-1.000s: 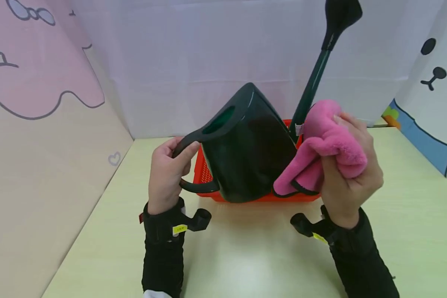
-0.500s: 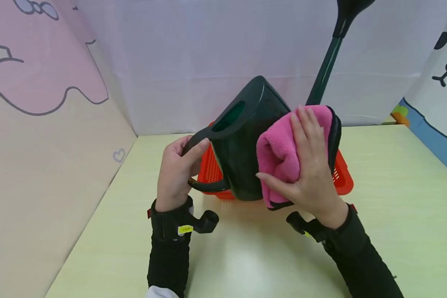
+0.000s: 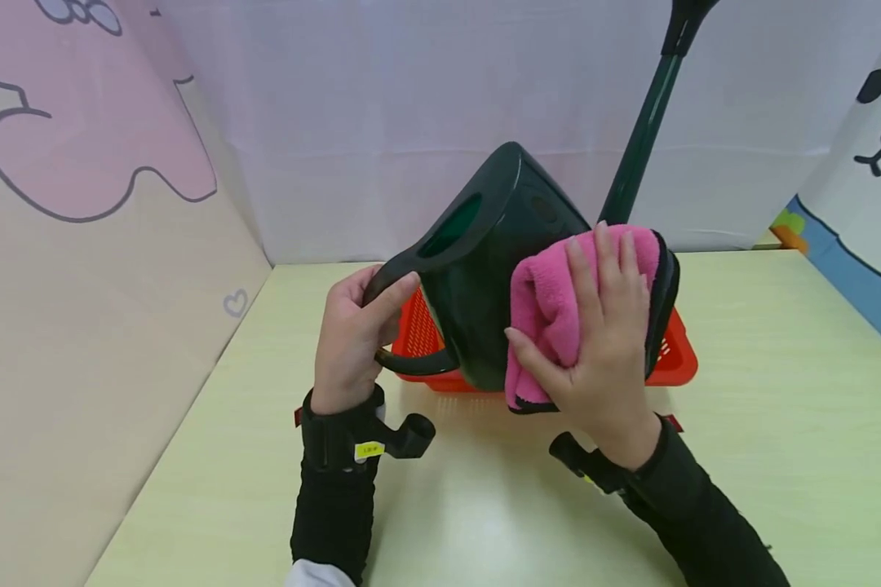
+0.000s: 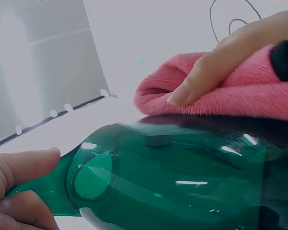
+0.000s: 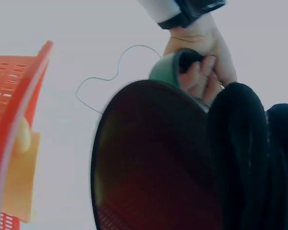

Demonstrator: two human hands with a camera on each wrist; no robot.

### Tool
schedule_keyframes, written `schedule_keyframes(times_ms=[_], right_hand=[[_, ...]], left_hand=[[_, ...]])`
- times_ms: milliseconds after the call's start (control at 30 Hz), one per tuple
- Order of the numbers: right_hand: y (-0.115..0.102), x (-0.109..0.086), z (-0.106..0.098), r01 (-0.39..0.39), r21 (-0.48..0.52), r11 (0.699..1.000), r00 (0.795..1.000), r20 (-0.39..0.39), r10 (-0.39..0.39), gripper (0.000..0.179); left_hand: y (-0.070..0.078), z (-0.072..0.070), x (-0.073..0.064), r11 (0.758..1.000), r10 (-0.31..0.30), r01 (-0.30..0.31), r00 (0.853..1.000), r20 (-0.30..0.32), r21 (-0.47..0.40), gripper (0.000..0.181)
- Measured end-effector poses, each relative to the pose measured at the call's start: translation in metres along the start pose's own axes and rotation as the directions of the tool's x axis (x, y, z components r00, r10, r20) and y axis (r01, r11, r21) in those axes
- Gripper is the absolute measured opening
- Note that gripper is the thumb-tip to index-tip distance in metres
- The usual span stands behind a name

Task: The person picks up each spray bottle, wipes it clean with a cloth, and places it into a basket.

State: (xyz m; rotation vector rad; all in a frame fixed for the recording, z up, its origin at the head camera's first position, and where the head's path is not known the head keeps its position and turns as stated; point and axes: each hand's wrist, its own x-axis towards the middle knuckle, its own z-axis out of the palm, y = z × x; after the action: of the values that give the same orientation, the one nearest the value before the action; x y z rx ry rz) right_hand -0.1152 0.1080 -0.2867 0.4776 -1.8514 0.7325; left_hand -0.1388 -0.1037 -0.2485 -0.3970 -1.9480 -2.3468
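A dark green watering can (image 3: 477,285) is held tilted above the table, its long spout (image 3: 642,139) rising to the upper right. My left hand (image 3: 352,342) grips the can's loop handle. Against the can's right side lies a folded pink cloth (image 3: 546,302) with black edging. My right hand (image 3: 605,359) presses it there, fingers straight and spread, thumb out to the side. In the left wrist view, the right thumb rests on the cloth (image 4: 259,98) over the shiny green wall. The right wrist view shows the can's dark oval base (image 5: 153,153); black folds cover part of it.
Behind the can, a red perforated basket (image 3: 679,363) stands on the pale table (image 3: 484,505), partly hidden. Something yellow-orange (image 5: 21,177) shows in that basket in the right wrist view. White cloth (image 3: 382,122) hangs at the back, with cartoon-printed panels at both sides.
My right hand, which clutched the bunched cloth beside the can, has moved left and flattened it onto the can's side. Over the last half second it has shifted slightly. The left hand keeps its grip.
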Motion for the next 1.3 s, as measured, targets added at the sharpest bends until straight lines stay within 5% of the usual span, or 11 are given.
schedule_keyframes(times_ms=[133,267,367,467,567,733,900,1100,1233,1300], right_hand=[[-0.004,-0.008,0.011,0.194,-0.119,0.974,0.980,-0.025,-0.198,0.060],[-0.015,-0.019,0.019,0.390,-0.296,0.872,0.920,0.079,-0.385,0.045],[-0.023,-0.026,0.022,0.479,-0.348,0.805,0.877,0.168,-0.450,0.037],[-0.024,-0.028,0.024,0.503,-0.314,0.806,0.864,0.163,-0.476,0.033],[-0.020,-0.024,0.024,0.482,-0.217,0.849,0.876,0.085,-0.475,0.027],[-0.010,-0.014,0.021,0.318,-0.021,0.948,0.930,-0.189,-0.316,0.023],[-0.003,-0.002,0.010,0.091,0.126,0.988,0.910,-0.412,-0.031,0.045],[0.013,0.015,-0.008,-0.120,0.279,0.953,0.883,-0.409,0.230,0.052],[0.018,0.016,-0.007,-0.163,0.311,0.936,0.880,-0.384,0.281,0.053],[0.015,0.014,-0.006,-0.175,0.287,0.942,0.904,-0.333,0.269,0.059]], left_hand=[[-0.002,0.004,0.001,1.000,-0.001,0.001,1.000,-0.007,0.007,0.012],[-0.005,0.009,0.002,1.000,0.000,0.000,1.000,0.003,0.013,0.012],[-0.007,0.014,0.002,0.999,-0.012,0.012,1.000,0.020,0.041,0.011],[-0.007,0.015,0.001,0.997,-0.021,0.019,1.000,0.017,0.076,0.013],[-0.006,0.013,0.000,0.996,-0.009,0.009,1.000,0.005,0.093,0.013],[-0.004,0.009,-0.002,0.997,-0.005,0.003,1.000,0.024,0.082,0.014],[-0.001,0.004,-0.006,0.997,-0.004,-0.001,0.998,0.060,0.077,0.013],[0.000,0.002,-0.008,0.996,-0.012,0.005,0.997,0.080,0.092,0.011],[0.000,0.001,-0.006,0.995,-0.022,0.014,0.996,0.081,0.095,0.012],[0.000,0.001,-0.004,0.997,-0.028,0.022,0.997,0.075,0.077,0.013]])
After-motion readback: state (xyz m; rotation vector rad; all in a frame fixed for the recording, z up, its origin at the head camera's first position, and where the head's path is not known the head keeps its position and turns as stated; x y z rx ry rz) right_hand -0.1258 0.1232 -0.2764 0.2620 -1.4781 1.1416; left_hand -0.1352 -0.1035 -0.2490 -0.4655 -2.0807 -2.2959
